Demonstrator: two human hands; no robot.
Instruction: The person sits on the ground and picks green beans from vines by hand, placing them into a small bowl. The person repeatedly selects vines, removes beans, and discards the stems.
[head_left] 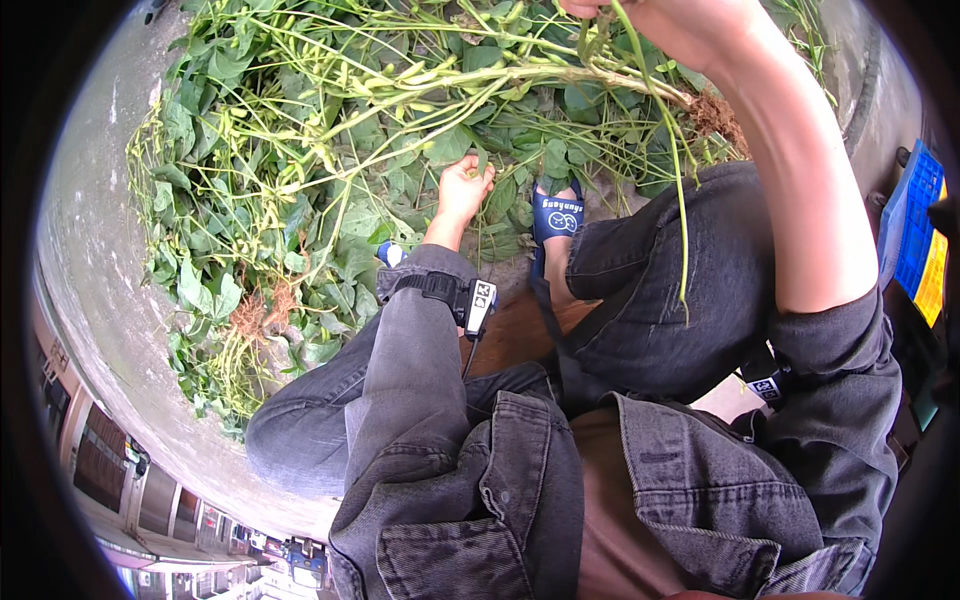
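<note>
My left hand (466, 188) is low among the leaves in the centre, its fingers curled together at a green leaf (445, 143). My right hand (640, 18) is raised at the top edge, partly cut off, closed on a green plant stem that dangles down past my right knee. Just below it a bundle of pale stems with green pods (420, 75) lies across the foliage, ending in a brown root clump (712, 120). Another root clump (260, 312) lies among the leaves at left.
I sit with bent legs, a blue slipper (555, 215) on a foot among the plants. A curved concrete surface (100, 240) runs round the pile. Blue and yellow plastic crates (912, 230) stand at right; buildings (120, 470) show at lower left.
</note>
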